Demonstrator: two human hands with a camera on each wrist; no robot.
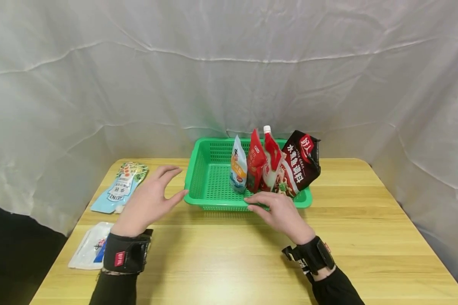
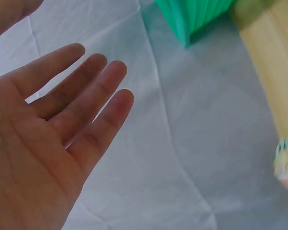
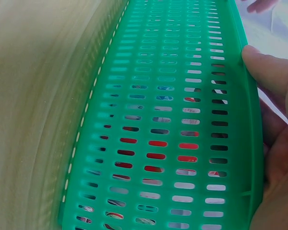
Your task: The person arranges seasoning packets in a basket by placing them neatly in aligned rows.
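Note:
A green plastic basket (image 1: 217,203) with slotted walls stands on the table. My right hand (image 1: 276,209) holds its front rim, with thumb and fingers around the edge; the right wrist view shows the slotted basket wall (image 3: 173,139) up close. Upright at the basket's right side are a light blue-and-white pouch (image 1: 238,167), a red pouch (image 1: 256,161), a red-and-white spouted pouch (image 1: 271,163) and a black seasoning bag (image 1: 301,163) leaning right. My left hand (image 1: 150,201), fingers spread apart and holding nothing, hovers left of the basket.
A light blue Heinz pouch (image 1: 118,190) lies flat at the table's left edge. Nearer to me is a white-and-blue packet (image 1: 91,248), partly hidden by the left wrist strap. Grey cloth (image 1: 229,76) hangs behind the wooden table (image 1: 229,262).

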